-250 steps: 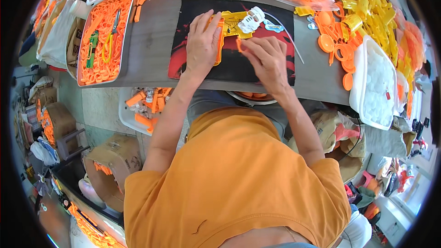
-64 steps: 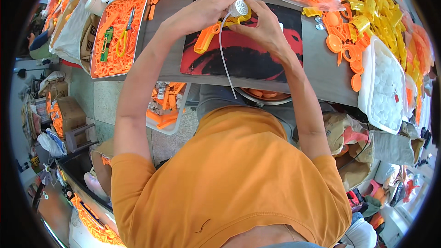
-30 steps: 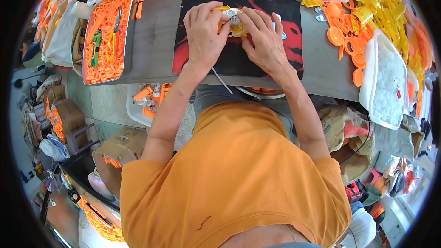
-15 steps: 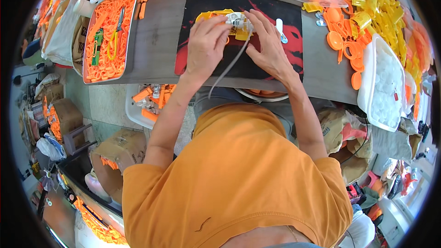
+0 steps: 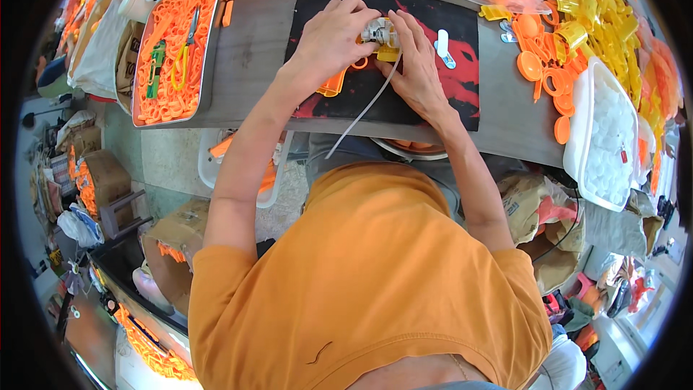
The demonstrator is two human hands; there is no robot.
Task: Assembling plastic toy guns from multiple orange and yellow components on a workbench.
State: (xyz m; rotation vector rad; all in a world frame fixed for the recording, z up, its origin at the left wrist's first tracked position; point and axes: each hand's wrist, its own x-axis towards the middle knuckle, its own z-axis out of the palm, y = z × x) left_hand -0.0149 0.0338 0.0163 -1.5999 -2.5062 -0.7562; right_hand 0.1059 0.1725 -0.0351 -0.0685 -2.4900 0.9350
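On the grey bench (image 5: 249,50) I see a black-and-red mat (image 5: 458,87). Over it, the left hand (image 5: 333,37) and right hand (image 5: 420,76) grip a white-and-yellow plastic assembly (image 5: 380,32) between them, its pale tube (image 5: 364,110) hanging past the bench's near edge. A tray (image 5: 211,47) of orange plastic rings stands left, a white tub (image 5: 575,133) right. Beyond, tiled floor (image 5: 164,148) and a cardboard box (image 5: 189,224) show.

Large dark letters, partly hidden, stand on the upright brown packaging (image 5: 130,65) at upper left (no full word shows). A small dark printed mark on the crumpled brown paper sack (image 5: 516,191) at right is illegible, as is any lettering on the small blue-and-white sticker (image 5: 448,61) on the black-and-red mat (image 5: 462,90).
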